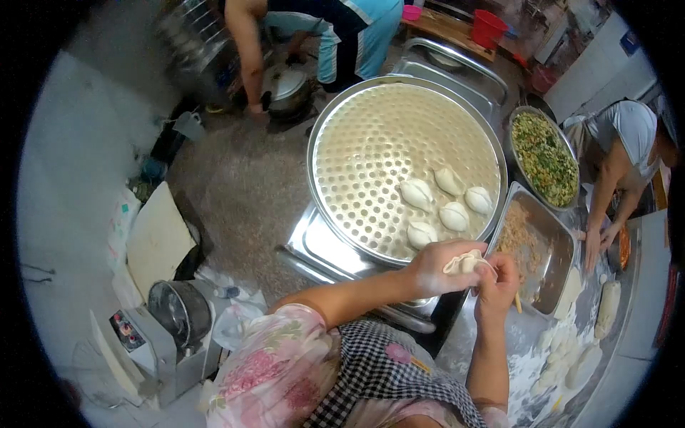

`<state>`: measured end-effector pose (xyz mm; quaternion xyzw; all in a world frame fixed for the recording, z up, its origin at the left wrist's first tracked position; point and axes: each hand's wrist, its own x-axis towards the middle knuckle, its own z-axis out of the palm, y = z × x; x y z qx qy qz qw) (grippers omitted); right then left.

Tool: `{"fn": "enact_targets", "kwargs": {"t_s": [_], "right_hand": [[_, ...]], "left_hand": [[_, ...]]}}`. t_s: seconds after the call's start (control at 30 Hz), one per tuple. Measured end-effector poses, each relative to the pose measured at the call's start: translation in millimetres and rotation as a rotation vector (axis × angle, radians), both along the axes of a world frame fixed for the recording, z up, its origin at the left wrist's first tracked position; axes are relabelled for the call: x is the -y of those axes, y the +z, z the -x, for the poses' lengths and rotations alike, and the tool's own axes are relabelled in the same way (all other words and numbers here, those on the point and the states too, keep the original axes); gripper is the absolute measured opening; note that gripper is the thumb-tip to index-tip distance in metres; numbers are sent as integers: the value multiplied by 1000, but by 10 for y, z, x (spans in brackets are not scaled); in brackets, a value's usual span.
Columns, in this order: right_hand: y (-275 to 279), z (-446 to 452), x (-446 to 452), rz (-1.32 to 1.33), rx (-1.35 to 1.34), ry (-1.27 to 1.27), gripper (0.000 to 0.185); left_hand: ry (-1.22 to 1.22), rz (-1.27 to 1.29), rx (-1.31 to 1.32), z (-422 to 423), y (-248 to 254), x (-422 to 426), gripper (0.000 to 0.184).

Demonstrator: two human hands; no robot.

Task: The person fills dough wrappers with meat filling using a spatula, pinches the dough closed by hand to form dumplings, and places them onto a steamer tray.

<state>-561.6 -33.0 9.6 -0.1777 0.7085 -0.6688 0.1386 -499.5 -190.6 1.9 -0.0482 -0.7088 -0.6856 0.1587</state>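
A partly folded dumpling point(467, 263) sits between my two hands, its wrapper edge still showing. My left hand point(441, 269) cups it from the left and below. The fingers of my right hand point(497, 279) pinch its right edge. Just beyond my hands is a large round perforated steamer tray point(357, 157), with several white dumplings point(454, 215) grouped at its lower right. A rectangular metal pan point(560, 278) holding pale filling point(515, 239) stands right of my hands. A thin yellowish stick point(518, 302) shows beside my right hand.
A bowl of chopped vegetable filling point(546, 157) stands at the right. Dough pieces point(564, 353) and a dough roll point(608, 310) lie on the floured table. A co-worker's hands point(598, 242) touch the table. Another person bends over a lidded pot point(287, 89). A mixing machine point(153, 342) stands lower left.
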Motion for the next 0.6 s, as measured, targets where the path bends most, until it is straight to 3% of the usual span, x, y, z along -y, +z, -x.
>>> {"fn": "enact_targets", "kwargs": {"t_s": [0.17,0.27,0.37,0.47,0.6], "right_hand": [[204,-81,168,-45,102,62,13],[193,-93,199,-77,118,84,22],[142,-20,295,-79,-365,173,44],[173,-32,435,-112,-308,252,62],[232,-40,536,-218,-119,449,49]], "left_hand": [[-20,-23,-13,-44,-50,136,30],[-2,-48,7,-79,-56,236,28],[-22,-175,108,-135,-20,330,27],[-41,-177,76,-182,14,376,25],[-60,-130,61,-211,-90,415,24]]}}
